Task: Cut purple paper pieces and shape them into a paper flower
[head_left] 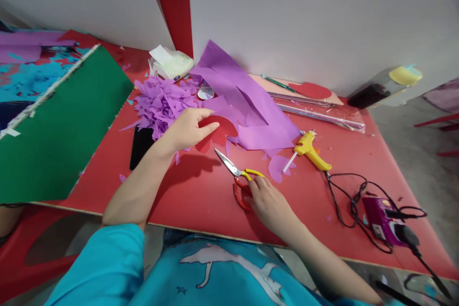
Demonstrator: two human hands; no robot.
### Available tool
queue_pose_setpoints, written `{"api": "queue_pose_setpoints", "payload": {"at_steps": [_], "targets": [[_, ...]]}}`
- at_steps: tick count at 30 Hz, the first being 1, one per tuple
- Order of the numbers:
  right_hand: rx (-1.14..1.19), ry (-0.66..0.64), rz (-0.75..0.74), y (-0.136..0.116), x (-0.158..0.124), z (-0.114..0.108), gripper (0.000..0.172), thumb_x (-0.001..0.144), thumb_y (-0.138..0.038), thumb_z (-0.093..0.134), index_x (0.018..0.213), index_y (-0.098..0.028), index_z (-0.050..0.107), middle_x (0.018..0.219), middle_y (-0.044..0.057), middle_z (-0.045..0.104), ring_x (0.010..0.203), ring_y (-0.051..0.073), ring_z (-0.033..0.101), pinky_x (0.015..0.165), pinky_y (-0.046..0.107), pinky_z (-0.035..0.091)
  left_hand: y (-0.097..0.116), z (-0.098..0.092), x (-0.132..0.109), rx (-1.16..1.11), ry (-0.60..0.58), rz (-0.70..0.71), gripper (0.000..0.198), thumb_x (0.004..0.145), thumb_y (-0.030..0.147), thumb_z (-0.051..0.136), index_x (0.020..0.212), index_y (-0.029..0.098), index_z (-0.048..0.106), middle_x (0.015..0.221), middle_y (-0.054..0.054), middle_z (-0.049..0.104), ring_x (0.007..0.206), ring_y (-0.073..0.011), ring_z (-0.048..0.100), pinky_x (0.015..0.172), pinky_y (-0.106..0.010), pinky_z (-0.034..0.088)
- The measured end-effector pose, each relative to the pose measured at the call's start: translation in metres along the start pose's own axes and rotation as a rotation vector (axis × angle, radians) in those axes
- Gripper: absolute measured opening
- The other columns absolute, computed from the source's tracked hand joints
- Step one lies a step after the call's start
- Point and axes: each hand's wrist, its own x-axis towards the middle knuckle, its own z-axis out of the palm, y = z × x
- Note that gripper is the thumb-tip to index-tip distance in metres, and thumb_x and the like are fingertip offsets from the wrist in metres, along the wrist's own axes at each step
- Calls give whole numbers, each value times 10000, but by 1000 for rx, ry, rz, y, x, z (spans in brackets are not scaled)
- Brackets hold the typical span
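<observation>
Partly hidden red paper (225, 128), scissors' handles (236, 196) too.

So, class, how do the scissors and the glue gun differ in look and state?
The scissors are in the right hand; the glue gun lies on the table untouched. The scissors have silvery blades; the glue gun has a black cord. The scissors' handles are red and yellow; the glue gun's body is yellow. Both share yellow.
</observation>
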Motion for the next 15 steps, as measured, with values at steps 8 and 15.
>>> {"api": "queue_pose_setpoints", "payload": {"at_steps": [8,15], "targets": [[356,130,64,8,25,20,152,900,-206,346,874,-163,490,901,130,547,811,226,525,754,388,435,-2,-6,-1,-21,-53,-41,291,787,367,536,893,120,648,851,-53,680,833,-213,611,744,-320,492],[1161,95,293,37,38,16,283,769,-422,561,753,-229,355,566,-86,359,461,87,327,444,222,329,-6,-11,-1,-58,-61,-25,267,795,370,541,895,142,638,907,-45,691,828,-203,633,723,-295,496]]}}
